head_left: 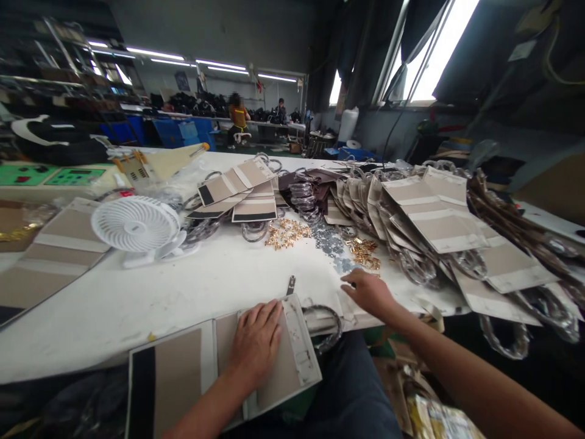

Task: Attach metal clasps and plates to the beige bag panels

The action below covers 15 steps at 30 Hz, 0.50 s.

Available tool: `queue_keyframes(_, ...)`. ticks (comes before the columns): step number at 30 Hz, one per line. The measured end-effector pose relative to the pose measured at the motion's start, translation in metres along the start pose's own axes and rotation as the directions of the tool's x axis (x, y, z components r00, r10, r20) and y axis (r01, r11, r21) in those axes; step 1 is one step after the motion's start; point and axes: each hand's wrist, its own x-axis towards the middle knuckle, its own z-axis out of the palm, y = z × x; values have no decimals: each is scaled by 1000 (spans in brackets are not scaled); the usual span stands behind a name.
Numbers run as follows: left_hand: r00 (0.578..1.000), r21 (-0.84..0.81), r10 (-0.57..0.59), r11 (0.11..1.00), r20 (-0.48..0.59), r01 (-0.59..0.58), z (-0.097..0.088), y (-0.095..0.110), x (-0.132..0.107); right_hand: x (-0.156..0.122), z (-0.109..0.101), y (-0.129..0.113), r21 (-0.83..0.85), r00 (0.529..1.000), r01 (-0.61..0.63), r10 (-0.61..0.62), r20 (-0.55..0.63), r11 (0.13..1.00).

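Note:
My left hand (256,341) lies flat with its fingers together on a beige bag panel (178,366), which has pale strips across it and a black band at its left end. A wrapped dark bag handle (336,326) loops out from the panel's right edge. A small dark metal piece (291,284) lies just beyond the panel's top edge. My right hand (368,292) is over the white table, at the near end of a scatter of grey metal pieces (331,241). Its fingers are bent and drawn together; whatever is between them is too small to make out.
Gold-coloured fittings (287,233) and more gold pieces (363,252) flank the grey ones. Stacked beige panels with wrapped handles (434,210) crowd the right side; others (242,183) lie at the back. A white fan (136,225) stands left. Two people sit far off.

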Motion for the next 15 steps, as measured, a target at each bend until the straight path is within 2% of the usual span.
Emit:
queue_keyframes(3,1000,-26,-10,1000,-7,10,1,0,0,15,-3,52,-71,993,-117,119,24,991)
queue_keyframes(5,1000,-39,-16,999,-6,15,1,0,0,22,1,71,-79,989,-142,145,35,987)
queue_keyframes(10,999,-86,-42,995,17,43,1,1,-1,33,13,87,-76,990,-128,133,56,989)
queue_keyframes(15,996,-130,-69,989,61,77,-2,4,-2,44,13,96,-92,992,-34,44,115,995)
